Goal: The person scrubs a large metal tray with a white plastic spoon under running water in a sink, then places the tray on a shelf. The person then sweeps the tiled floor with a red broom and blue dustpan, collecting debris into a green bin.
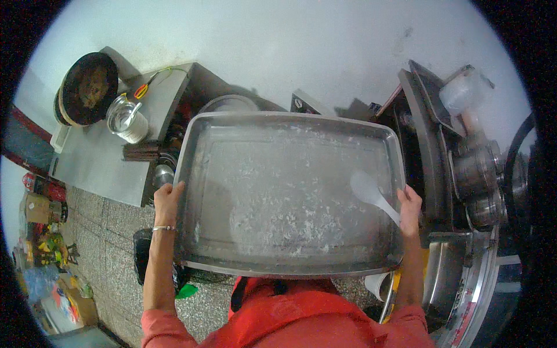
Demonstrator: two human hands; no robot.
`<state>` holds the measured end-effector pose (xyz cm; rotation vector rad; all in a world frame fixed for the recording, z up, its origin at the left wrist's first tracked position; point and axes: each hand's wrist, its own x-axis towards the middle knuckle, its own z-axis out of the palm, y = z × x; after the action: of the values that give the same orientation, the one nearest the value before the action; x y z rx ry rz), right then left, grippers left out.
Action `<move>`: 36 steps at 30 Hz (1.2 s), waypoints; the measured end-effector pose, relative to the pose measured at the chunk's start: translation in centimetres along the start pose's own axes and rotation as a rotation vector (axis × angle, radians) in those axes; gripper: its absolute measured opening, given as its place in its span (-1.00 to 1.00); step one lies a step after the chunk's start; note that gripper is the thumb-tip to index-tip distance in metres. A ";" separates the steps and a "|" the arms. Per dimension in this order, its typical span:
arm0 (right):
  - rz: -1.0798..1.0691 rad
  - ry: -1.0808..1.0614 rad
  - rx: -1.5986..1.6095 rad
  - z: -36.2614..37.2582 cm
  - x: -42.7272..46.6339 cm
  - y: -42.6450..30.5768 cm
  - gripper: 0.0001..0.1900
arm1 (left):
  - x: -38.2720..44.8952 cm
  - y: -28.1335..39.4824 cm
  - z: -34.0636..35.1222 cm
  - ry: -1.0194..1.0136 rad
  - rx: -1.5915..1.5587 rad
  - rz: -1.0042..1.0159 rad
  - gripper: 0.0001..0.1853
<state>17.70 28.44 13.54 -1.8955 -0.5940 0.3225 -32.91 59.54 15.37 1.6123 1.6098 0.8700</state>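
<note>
A large rectangular metal tray (278,174) is held level in front of my body, with white residue scattered over its bottom. My left hand (166,204) grips its left rim, thumb on top; a bracelet is on that wrist. On the opposite side, my right hand (410,209) is closed on the right rim. A white plastic rice paddle (370,189) lies inside the tray at the right, its handle reaching my right hand; whether the fingers also press on the handle cannot be told. The tray hides what is below it.
On a left counter (100,174) stand a dark wok (89,89), stacked bowls (135,127) and orange-handled scissors (142,90). Metal pots (474,172) stand at right, above a steel basin (444,269). A white bucket (377,286) is on the speckled floor; boxes (38,208) line the far left.
</note>
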 end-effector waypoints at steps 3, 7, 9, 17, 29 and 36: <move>-0.065 0.035 -0.019 1.1 0.6 0.5 -0.74 | 4.1 0.9 0.3 -0.053 -0.035 -0.044 -0.55; -0.063 0.064 0.050 1.1 0.5 0.8 -0.75 | 5.9 2.3 1.4 -0.112 -0.070 -0.077 -0.58; -0.082 0.081 -0.071 1.4 1.0 0.2 -0.75 | 7.3 3.2 2.1 -0.107 -0.024 0.013 -0.58; 0.128 0.128 -0.109 7.1 5.7 -5.2 -0.70 | 18.2 5.5 4.3 -0.160 0.024 0.022 -0.58; 0.153 0.246 0.009 10.4 9.5 -4.4 -0.71 | 28.4 7.6 9.0 -0.291 0.033 0.092 -0.65; 0.182 0.343 -0.014 11.6 9.8 -4.6 -0.70 | 31.7 10.3 12.7 -0.319 0.008 0.095 -0.61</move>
<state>19.16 44.20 13.77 -1.9651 -0.1952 0.1042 -16.41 91.10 16.91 1.7454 1.3251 0.6157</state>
